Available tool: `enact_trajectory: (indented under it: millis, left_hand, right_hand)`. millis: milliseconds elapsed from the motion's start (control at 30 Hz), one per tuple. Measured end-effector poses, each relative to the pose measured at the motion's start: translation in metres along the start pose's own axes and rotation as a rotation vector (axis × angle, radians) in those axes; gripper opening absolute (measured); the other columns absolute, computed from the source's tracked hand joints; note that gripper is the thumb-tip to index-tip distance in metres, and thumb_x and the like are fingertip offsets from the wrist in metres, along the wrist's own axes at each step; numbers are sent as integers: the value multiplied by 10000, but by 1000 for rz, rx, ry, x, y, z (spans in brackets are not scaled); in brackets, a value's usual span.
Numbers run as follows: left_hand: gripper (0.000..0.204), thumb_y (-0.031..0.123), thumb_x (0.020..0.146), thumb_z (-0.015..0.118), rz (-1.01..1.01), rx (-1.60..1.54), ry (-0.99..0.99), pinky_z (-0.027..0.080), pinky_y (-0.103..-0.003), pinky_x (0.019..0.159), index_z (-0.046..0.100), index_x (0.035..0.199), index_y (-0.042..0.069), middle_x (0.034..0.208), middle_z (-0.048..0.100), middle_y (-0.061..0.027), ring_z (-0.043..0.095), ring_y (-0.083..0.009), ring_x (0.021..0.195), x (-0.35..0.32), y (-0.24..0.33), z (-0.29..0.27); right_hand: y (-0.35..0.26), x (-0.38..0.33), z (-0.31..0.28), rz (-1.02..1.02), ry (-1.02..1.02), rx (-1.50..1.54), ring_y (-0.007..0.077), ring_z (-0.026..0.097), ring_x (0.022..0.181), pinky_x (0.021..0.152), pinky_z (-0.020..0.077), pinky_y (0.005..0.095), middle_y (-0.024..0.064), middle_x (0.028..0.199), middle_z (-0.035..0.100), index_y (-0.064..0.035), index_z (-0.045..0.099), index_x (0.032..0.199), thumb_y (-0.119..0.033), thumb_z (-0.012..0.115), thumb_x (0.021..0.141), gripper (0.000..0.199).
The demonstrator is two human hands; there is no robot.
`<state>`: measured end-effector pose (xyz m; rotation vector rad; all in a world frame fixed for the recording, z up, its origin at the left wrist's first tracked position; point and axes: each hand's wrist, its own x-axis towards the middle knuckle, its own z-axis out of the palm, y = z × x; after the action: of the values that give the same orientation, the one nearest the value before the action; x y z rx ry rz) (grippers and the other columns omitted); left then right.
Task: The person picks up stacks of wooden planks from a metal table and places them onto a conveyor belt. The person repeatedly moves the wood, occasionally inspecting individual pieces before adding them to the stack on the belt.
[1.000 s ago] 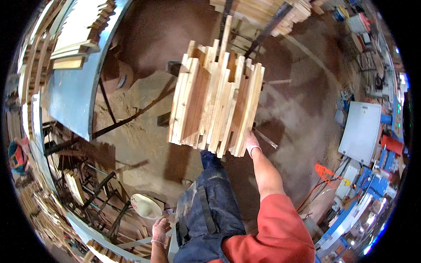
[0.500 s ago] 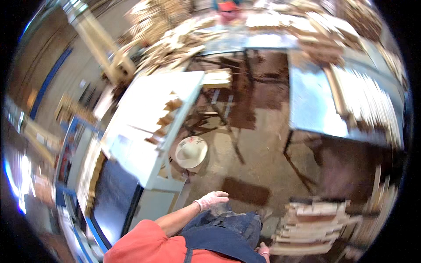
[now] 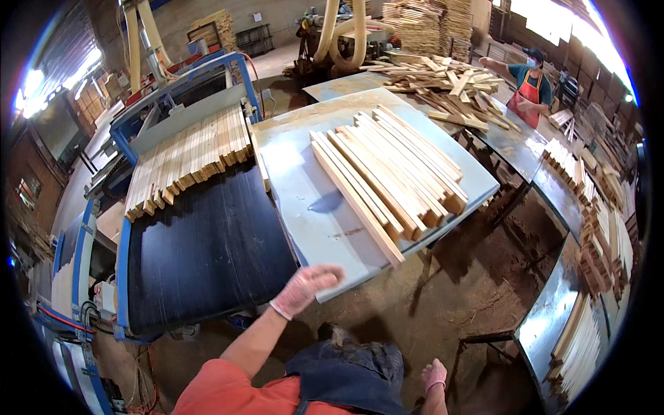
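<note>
While I stand at the near tabletop corner, both gloved hands hold nothing.

Low at my right side, my right hand hangs loose; my left hand reaches flat, fingers relaxed, touching the grey tabletop edge. Farther right on it lies the stack of wooden slats; farther left, more slats sit on the black conveyor belt.

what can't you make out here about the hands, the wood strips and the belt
Head view, the only one:
- left hand: gloved, at the near corner of the grey table; touching it or hovering above, cannot tell.
- right hand: low by the lower edge; its palm side is hidden.
- stack of wood strips: the lower layers are covered by the top ones.
- black belt: its far end is hidden under a row of strips.
</note>
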<state>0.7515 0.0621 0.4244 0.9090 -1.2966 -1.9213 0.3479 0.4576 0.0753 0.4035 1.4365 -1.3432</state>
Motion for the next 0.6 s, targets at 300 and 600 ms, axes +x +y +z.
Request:
enact_trajectory:
  millis: [300, 600]
  left_hand:
    - [667, 248, 895, 809, 308, 661, 924, 493, -372, 1105, 562, 1441, -45, 1359, 676, -219, 654, -291, 1268, 143, 39, -213]
    - [936, 435, 819, 791, -337, 1133, 1093, 525, -505, 1077, 429, 1588, 42, 1447, 604, -292, 605, -445, 1332, 252, 131, -266]
  right_hand:
    - [-116, -72, 243, -346, -170, -391, 159, 662, 804, 700, 551, 305, 59, 962, 712, -26, 699, 1266, -206, 647, 1076, 267]
    - [-222, -144, 338, -259, -733, -894, 143, 701, 1106, 1009, 557, 322, 57, 1179, 788, -17, 758, 1299, -243, 729, 1038, 346]
